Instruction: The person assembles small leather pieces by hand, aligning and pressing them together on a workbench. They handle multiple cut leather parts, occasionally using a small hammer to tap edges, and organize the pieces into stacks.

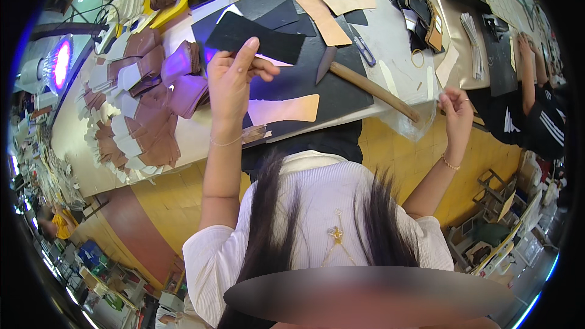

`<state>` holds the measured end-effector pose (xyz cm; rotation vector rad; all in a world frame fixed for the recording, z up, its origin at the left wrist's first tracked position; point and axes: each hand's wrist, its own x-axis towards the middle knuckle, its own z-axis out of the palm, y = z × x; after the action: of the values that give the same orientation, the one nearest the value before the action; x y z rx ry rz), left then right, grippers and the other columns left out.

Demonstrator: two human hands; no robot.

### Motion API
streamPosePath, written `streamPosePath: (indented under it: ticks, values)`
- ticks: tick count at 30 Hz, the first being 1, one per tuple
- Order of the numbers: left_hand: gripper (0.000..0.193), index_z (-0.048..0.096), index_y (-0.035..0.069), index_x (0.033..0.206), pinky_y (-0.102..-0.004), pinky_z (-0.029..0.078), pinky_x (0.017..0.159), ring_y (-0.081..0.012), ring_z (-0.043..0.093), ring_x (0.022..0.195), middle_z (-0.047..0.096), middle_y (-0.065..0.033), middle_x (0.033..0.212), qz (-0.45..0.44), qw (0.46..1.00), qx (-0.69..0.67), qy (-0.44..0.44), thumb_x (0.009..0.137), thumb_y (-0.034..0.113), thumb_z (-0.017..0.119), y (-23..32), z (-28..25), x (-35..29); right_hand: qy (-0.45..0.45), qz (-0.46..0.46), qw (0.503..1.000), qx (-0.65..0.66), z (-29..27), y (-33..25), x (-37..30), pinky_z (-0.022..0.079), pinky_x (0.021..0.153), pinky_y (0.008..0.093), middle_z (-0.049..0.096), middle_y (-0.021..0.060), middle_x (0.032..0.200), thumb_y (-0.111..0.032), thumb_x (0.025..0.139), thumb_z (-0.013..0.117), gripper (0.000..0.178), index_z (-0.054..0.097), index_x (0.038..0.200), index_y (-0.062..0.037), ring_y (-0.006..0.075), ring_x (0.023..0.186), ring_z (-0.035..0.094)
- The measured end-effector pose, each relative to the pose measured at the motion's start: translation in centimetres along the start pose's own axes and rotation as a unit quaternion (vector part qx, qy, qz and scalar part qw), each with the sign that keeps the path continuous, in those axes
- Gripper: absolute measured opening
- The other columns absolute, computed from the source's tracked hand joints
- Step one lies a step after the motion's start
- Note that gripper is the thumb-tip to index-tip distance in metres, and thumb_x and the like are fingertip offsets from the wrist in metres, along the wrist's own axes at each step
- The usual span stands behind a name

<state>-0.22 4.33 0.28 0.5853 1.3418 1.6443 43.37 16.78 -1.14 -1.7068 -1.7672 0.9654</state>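
My left hand (234, 79) is raised over the table's near edge, its thumb and fingers closed on a black leather piece (259, 38) with flared ends. A pale edge shows just under that piece. Off to the right, my right hand (455, 108) hangs beyond the table edge with its fingers curled together; whatever is in them, if anything, is too small to make out. A hammer (372, 90) with a wooden handle lies between my hands, its head on the black mat (274, 88). Tan leather pieces (323, 15) of similar shape lie on the mat, one (285, 109) at its near edge.
Stacks of brown and pale pieces (143, 103) cover the left side, beside a lit lamp (61, 64) and a yellow tray (177, 6). Blue thread snips (364, 49) and black pieces (420, 18) lie farther right. A clear plastic bag (411, 127) hangs at the edge. Another person's hands (527, 49) are at far right.
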Motion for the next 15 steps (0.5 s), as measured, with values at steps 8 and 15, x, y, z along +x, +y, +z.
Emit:
streamPosePath:
  ticks: [8,15]
  values:
    - [0.037,0.067,-0.006,0.103,-0.0384,0.056,0.092,-0.0283,0.065,0.108,0.065,-0.0239,0.119,0.108,0.970,-0.110,-0.185,0.097,0.030,0.063,-0.2,-2.6,-1.3,-0.065,0.293,0.949,-0.099,1.1,10.7,-2.2,0.052,0.069,0.0284,0.070,0.0055,0.092,-0.006,0.087,0.071,0.014,0.068,0.101,-0.0038,0.0134,0.075,0.063]
    - [0.031,0.066,0.000,0.117,-0.0381,0.045,0.105,-0.0250,0.060,0.121,0.062,-0.0166,0.133,0.033,0.972,0.116,-0.201,0.086,0.006,0.069,1.0,-2.1,-4.3,0.119,-0.034,0.991,0.057,1.9,-3.3,-1.2,0.052,0.067,0.0277,0.068,0.0068,0.088,-0.018,0.091,0.071,0.026,0.061,0.106,0.0010,0.0128,0.076,0.064]
